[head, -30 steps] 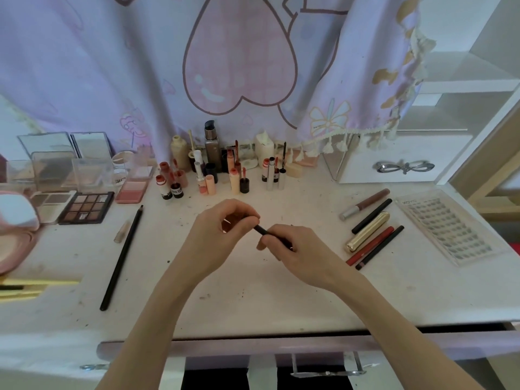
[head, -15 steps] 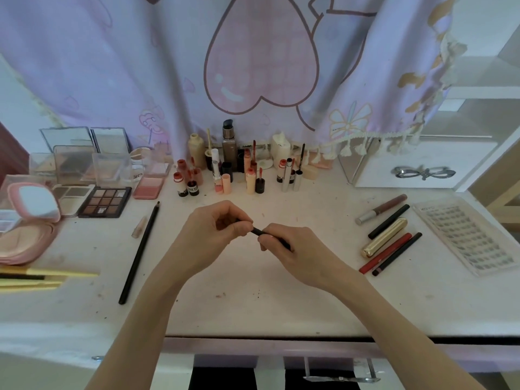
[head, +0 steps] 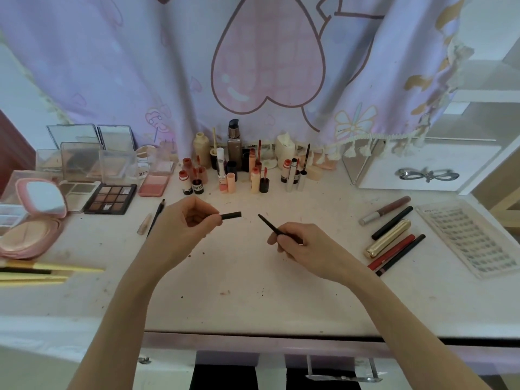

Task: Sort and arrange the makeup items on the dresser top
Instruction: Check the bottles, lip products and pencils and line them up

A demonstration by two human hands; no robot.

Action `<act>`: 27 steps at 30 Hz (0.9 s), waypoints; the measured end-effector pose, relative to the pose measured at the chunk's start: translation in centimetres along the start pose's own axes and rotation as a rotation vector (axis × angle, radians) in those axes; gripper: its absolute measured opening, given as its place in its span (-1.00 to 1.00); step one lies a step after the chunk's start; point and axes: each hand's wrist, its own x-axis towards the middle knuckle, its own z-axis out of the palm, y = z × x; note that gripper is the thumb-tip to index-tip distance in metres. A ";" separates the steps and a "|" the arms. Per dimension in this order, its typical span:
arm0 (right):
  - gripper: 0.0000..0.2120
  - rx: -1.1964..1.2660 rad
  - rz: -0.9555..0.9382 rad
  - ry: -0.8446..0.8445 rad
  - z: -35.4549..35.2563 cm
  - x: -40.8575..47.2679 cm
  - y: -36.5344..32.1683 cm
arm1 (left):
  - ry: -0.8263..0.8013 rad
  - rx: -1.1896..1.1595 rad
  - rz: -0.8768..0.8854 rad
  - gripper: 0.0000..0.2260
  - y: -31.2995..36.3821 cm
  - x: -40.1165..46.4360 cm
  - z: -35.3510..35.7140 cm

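Note:
Above the middle of the white dresser top (head: 253, 299), my left hand (head: 183, 229) pinches a short black cap (head: 231, 215) that sticks out to the right. My right hand (head: 304, 246) grips a thin black makeup pencil (head: 271, 226) with its pointed tip aimed up and left. A small gap separates cap and tip. Pens and tubes lie in a row at the right, among them a gold tube (head: 387, 242) and a red pencil (head: 391, 252). Small bottles and lip tubes (head: 230, 175) stand at the back.
Palettes (head: 111, 199), clear cases and a pink compact (head: 36, 218) crowd the left side. A long black pencil (head: 155, 218) lies beside my left hand, yellow-handled brushes (head: 42, 273) at the left edge. A lash tray (head: 467, 237) and a white drawer box (head: 422, 170) sit right.
The cap has come off the pencil: my hands, joined on it before, have drawn apart, the left holding the cap, the right the pencil. The camera has shifted a little.

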 end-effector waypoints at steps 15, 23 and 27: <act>-0.72 0.124 0.113 0.198 7.7 6.5 -4.7 | 0.336 0.656 0.045 -0.96 -5.9 -0.4 0.3; -0.74 -0.005 0.072 0.277 10.1 8.5 -5.9 | 0.325 0.721 0.015 -0.86 -6.6 0.3 -0.7; -0.75 -0.056 -0.003 0.255 10.4 8.6 -6.2 | 0.345 0.649 0.055 -0.86 -6.9 0.4 -1.5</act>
